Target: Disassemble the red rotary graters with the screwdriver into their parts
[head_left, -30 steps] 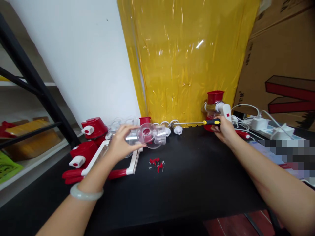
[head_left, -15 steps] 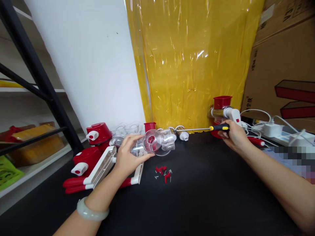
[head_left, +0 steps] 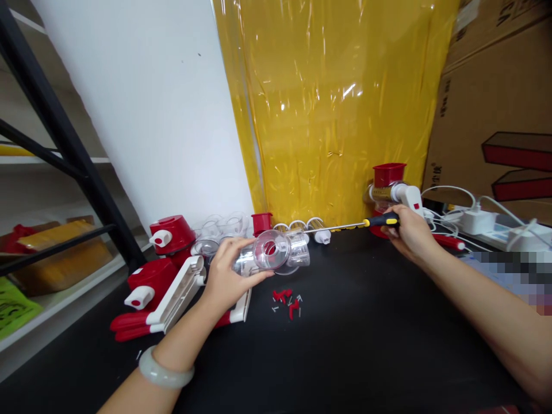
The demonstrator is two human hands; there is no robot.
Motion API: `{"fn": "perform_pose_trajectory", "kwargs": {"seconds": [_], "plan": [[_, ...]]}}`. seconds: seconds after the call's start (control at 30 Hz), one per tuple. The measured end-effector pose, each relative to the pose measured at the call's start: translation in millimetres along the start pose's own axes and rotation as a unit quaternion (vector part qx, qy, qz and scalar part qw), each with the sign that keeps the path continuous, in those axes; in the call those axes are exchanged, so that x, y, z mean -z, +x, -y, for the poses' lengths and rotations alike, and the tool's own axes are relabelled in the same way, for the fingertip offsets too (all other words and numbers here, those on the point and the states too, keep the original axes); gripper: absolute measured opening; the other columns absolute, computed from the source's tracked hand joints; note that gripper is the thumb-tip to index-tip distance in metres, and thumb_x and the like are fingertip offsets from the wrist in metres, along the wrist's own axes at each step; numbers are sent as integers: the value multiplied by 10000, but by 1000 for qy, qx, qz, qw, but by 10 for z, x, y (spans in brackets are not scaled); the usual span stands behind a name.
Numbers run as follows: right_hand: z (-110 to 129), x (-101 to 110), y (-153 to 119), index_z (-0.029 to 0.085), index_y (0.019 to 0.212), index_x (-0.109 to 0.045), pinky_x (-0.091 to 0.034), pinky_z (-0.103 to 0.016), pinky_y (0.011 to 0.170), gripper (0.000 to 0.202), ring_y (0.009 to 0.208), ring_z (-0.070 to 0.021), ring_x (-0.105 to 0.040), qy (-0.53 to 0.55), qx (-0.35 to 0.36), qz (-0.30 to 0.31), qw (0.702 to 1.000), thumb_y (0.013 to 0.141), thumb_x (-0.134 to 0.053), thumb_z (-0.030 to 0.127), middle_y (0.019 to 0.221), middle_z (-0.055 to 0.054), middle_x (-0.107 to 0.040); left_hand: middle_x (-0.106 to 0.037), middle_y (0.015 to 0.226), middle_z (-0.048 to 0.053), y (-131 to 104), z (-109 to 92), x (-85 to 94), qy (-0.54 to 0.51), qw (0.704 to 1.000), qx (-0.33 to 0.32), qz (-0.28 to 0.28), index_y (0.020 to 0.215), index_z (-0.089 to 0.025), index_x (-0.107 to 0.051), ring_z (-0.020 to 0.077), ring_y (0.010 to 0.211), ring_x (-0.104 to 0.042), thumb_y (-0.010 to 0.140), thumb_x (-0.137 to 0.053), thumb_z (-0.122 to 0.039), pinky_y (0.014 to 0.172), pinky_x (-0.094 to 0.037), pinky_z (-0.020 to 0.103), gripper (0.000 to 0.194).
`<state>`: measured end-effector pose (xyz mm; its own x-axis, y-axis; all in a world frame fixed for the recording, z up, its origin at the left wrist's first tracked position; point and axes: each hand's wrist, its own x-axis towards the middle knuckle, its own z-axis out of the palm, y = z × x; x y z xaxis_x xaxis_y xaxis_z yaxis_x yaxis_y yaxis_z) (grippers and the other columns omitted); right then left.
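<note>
My left hand is wrapped round a clear plastic part, which has a round flange and a short tube. In my right hand is the black and yellow handle of a screwdriver. Its long shaft points left, with the tip at or behind the clear part's upper edge; whether they touch I cannot tell. Below the clear part, small red pieces and several screws lie on the black table.
Red housings and white-and-red handles lie at the left. Clear parts, a red cup and grater drums line the back. An assembled red-and-white grater, white cables and chargers stand at the right.
The clear part in my left hand has shifted slightly right and turned a little. The screwdriver in my right hand has moved slightly up and left.
</note>
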<state>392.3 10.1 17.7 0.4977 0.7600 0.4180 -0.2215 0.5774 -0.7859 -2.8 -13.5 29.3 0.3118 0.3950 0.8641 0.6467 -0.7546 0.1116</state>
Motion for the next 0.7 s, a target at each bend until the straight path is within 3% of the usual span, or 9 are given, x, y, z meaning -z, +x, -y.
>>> {"fn": "perform_pose_trajectory", "kwargs": {"seconds": [0.27,0.37,0.53,0.63,0.7], "plan": [[15,5,22,163,631,-593,-284,-178,350,72,410,-52,-366,34,-3,-2,999,671,-556,116,546,26,-481,-618,1032,61,-12,16,-12,0,1000,-5,3,1126,-250,-616,261,987,-602,628,-857,-417,886,-511,474,578],[41,-11,24,155,628,-597,-341,-178,398,41,545,-74,-443,98,-39,-14,994,659,-605,129,690,2,-534,-615,1036,67,-12,17,-14,-1,1000,-3,2,1125,-244,-616,263,990,-601,632,-854,-418,884,-511,473,574],[47,-5,14,163,656,-628,-465,-247,511,82,665,-139,-530,142,-75,19,987,694,-565,198,758,-36,-583,-612,1041,64,-22,23,-15,-6,1000,0,1,1120,-252,-614,266,993,-599,635,-852,-415,879,-516,480,564],[-9,32,36,161,631,-624,-439,-259,473,237,591,-146,-535,103,-43,20,994,798,-537,305,683,-54,-586,-610,1039,63,-22,30,-12,-5,1000,5,-5,1123,-253,-613,268,998,-599,636,-853,-411,884,-514,484,565],[-57,63,55,170,634,-610,-369,-246,414,293,471,-119,-463,53,-26,33,998,839,-561,373,560,-30,-532,-610,1027,61,-17,35,-10,-2,1000,7,-8,1121,-256,-615,269,988,-603,635,-852,-413,872,-520,485,563]]}}
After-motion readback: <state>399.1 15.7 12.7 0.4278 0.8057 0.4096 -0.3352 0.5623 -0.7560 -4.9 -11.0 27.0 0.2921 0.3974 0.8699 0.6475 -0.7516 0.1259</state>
